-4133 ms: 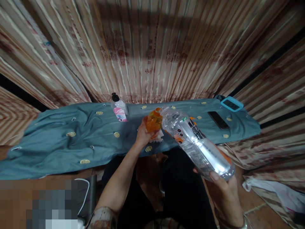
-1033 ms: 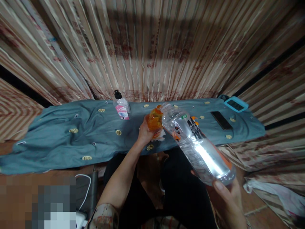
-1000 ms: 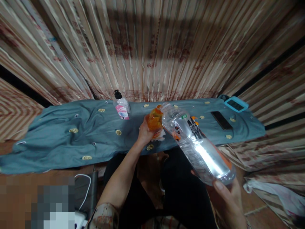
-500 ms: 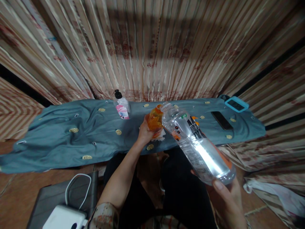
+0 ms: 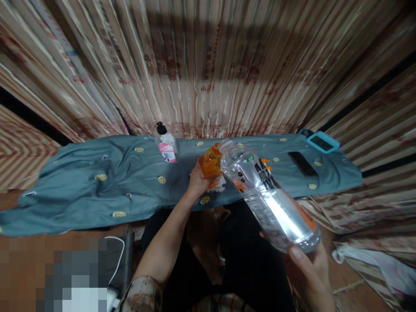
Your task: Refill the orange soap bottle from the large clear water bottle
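Observation:
My left hand (image 5: 196,181) grips a small orange container (image 5: 211,164) held over the blue-grey cloth (image 5: 97,190) on the low table. My right hand (image 5: 308,273) holds the base of a large clear plastic bottle (image 5: 266,195) with an orange and black label. The bottle is tilted, and its open mouth meets the top of the orange container. A white cloth or paper scrap (image 5: 218,186) lies just under the container.
A small pump bottle with a pink label (image 5: 165,145) stands at the back of the cloth. A black phone (image 5: 302,164) and a blue-cased device (image 5: 323,141) lie at the right end. Striped curtains hang behind. A white cable (image 5: 115,255) lies at lower left.
Almost nothing has moved; both hands keep the tilted bottle against the orange container, and the large bottle has shifted very slightly.

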`<state>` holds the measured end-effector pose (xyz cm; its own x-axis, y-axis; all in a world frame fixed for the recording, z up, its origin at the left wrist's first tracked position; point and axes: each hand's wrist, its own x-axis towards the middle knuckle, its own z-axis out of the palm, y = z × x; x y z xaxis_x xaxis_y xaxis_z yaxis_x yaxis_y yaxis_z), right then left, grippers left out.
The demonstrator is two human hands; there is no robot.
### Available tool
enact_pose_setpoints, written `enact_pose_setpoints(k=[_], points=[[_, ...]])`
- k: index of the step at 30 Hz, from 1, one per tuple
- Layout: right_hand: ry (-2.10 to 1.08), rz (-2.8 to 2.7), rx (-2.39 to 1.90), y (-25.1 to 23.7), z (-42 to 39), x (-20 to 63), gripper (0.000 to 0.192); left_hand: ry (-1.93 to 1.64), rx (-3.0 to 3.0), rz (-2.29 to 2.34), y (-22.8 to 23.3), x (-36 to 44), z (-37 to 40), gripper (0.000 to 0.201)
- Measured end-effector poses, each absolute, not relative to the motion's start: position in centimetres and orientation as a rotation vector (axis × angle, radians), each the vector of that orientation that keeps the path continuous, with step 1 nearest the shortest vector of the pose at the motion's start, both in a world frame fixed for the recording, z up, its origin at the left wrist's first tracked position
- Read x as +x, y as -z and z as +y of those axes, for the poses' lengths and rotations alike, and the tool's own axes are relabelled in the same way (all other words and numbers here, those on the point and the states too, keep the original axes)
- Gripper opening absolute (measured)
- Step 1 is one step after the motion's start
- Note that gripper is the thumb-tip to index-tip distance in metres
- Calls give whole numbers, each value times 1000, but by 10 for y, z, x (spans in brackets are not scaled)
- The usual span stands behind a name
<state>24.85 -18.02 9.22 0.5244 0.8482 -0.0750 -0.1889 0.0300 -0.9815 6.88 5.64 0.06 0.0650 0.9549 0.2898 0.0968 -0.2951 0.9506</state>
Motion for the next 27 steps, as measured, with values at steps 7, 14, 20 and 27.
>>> enact_pose_setpoints(k=[7,14,20,27], points=[[-883,-668,-1346,-91,-180,249,79,-1325,1516,1120,-2,68,56,74],[-841,-695,-1366,-74,-183,254,93,-1293,1517,1125,-5,66,56,76],[-775,-802,-1376,-70,-186,255,90,-1285,1543,1136,-6,65,57,77],[-789,-814,-1364,-63,-187,257,90,-1289,1581,1121,-5,65,57,75]])
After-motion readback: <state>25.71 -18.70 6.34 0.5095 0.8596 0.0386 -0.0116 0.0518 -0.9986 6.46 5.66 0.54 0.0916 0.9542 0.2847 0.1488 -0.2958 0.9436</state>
